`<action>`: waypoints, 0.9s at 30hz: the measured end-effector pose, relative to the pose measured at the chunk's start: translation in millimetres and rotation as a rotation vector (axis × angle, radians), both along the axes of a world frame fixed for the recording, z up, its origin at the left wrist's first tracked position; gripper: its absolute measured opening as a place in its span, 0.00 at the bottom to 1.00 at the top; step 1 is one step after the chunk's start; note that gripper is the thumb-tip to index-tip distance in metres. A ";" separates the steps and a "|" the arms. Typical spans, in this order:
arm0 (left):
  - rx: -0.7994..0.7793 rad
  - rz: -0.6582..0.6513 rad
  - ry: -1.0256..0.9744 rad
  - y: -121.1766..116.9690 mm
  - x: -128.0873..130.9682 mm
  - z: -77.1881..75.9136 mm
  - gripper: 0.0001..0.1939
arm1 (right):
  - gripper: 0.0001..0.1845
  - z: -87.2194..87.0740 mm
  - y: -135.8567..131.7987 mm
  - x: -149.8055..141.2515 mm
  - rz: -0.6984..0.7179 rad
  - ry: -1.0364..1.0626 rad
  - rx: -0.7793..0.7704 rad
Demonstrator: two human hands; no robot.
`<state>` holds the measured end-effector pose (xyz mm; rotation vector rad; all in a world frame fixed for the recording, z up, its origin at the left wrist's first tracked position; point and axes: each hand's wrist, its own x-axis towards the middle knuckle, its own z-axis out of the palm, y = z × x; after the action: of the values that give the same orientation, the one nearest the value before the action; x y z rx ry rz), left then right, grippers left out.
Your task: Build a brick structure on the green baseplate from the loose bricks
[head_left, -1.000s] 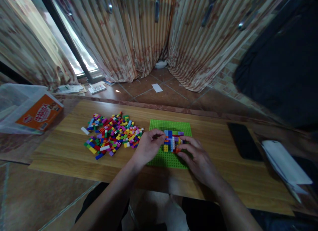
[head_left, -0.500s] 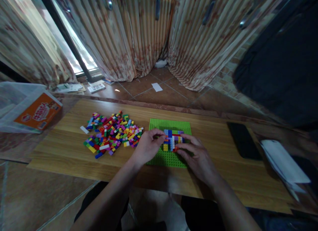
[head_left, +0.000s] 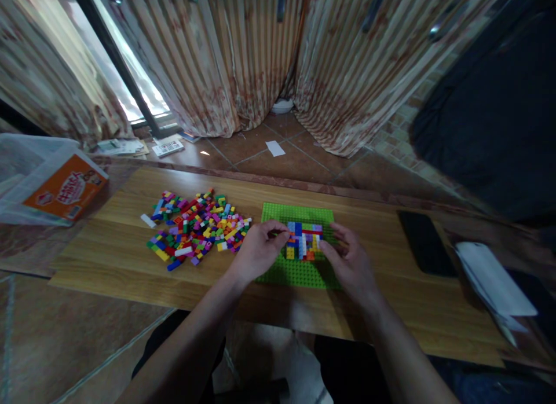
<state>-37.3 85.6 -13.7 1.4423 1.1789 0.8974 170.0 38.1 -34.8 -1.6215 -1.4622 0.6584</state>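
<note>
A green baseplate [head_left: 299, 272] lies on the wooden table [head_left: 391, 300]. A small block of coloured bricks [head_left: 303, 241] is stuck on its middle. My left hand [head_left: 257, 250] rests on the plate's left side, fingers curled, thumb and forefinger pinching at the left edge of the brick block. My right hand [head_left: 350, 262] sits on the plate's right side, fingers bent and touching the block's right edge. What either hand pinches is too small to make out. A heap of loose coloured bricks [head_left: 195, 227] lies to the left of the plate.
A dark phone [head_left: 423, 245] and white papers [head_left: 493, 279] lie at the table's right end. An orange box in a clear plastic bag [head_left: 61, 190] sits beyond the left end. Curtains [head_left: 243, 57] hang behind, with papers on the tiled floor.
My right hand has drawn back a little from the lower right of the brick block to its right edge. The left hand stays at the left edge. The view shifted slightly.
</note>
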 end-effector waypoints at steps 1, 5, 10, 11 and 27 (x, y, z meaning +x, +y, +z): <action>-0.001 -0.002 0.002 -0.1 -0.3 0.4 0.07 | 0.31 -1.7 -0.4 -1.8 -0.001 -0.045 -0.001; 0.011 0.011 0.001 -0.2 -1.5 1.5 0.07 | 0.36 -7.1 -1.5 -10.6 -0.005 -0.212 0.039; 0.043 0.014 -0.003 -0.4 -2.6 1.8 0.06 | 0.36 -9.6 -1.8 -17.3 0.004 -0.282 0.003; 0.039 0.015 -0.006 -0.5 -2.7 2.1 0.06 | 0.36 -10.1 -1.9 -18.0 0.009 -0.287 -0.003; 0.060 0.023 0.003 -2.3 -6.2 -0.6 0.07 | 0.37 -13.0 0.7 -16.6 0.099 -0.302 -0.039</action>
<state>-43.6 83.3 -14.3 1.4816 1.1817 0.9540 153.4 38.8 -47.8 -1.7445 -1.7654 0.5150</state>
